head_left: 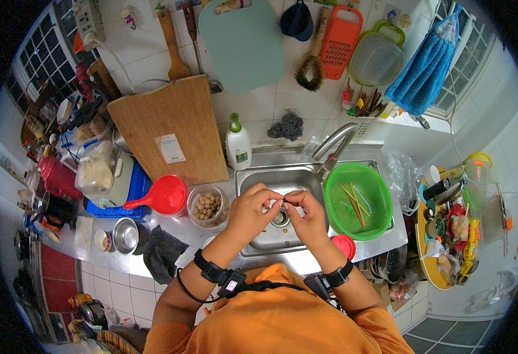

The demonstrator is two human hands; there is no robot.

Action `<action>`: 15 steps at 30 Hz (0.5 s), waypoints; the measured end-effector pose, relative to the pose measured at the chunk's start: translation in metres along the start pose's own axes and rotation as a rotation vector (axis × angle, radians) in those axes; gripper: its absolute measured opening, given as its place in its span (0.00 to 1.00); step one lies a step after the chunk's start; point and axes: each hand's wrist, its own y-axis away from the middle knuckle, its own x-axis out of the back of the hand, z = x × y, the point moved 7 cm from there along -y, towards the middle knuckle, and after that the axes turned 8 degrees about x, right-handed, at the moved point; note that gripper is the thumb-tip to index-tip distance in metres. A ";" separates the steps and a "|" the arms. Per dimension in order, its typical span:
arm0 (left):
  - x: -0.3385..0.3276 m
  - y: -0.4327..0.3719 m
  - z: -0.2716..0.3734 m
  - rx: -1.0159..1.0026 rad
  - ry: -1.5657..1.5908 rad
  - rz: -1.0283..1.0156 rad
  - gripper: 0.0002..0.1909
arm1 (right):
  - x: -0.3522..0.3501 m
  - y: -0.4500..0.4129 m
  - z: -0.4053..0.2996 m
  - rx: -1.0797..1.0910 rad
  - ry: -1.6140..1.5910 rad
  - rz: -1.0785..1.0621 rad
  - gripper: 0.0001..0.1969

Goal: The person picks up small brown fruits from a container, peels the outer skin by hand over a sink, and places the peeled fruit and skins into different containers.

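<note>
Over the stainless steel sink (261, 179), my left hand (255, 212) and my right hand (302, 213) meet at the fingertips. Both pinch a small dark object (285, 198) between them, too small and covered to name. To the left of my left hand is a clear round tub (191, 221) of small brown, nut-like balls (206, 205). A green plastic basin (383, 205) with several thin sticks (356, 205) stands right of my right hand. Small brown bits lie on the sink floor below my hands.
The curved faucet (329, 144) rises behind the sink. A white pump bottle (238, 148), a wooden cutting board (170, 119), a red ladle (163, 194) and a steel bowl (126, 236) stand to the left. A red lid (344, 247) lies near the counter's front edge, beside my right forearm.
</note>
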 end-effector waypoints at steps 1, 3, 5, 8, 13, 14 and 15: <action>-0.001 -0.001 -0.001 0.021 0.012 -0.028 0.05 | 0.000 0.000 0.000 0.000 0.000 0.000 0.05; -0.002 -0.001 -0.004 0.043 0.023 -0.055 0.05 | 0.000 0.001 0.003 -0.025 0.001 -0.012 0.05; -0.004 -0.002 -0.007 0.048 0.068 -0.097 0.05 | 0.000 0.002 0.004 -0.015 0.017 -0.026 0.05; -0.003 -0.002 -0.004 0.036 0.010 -0.122 0.05 | 0.000 0.004 0.003 -0.010 0.043 -0.040 0.05; -0.006 -0.001 -0.003 0.037 -0.018 -0.151 0.06 | 0.000 0.006 0.004 -0.021 0.061 -0.060 0.05; -0.006 -0.001 -0.004 0.035 -0.024 -0.143 0.06 | -0.002 0.009 0.011 -0.082 -0.022 -0.054 0.05; -0.008 -0.001 -0.005 0.034 -0.023 -0.144 0.06 | -0.003 0.011 0.018 -0.142 -0.103 -0.047 0.05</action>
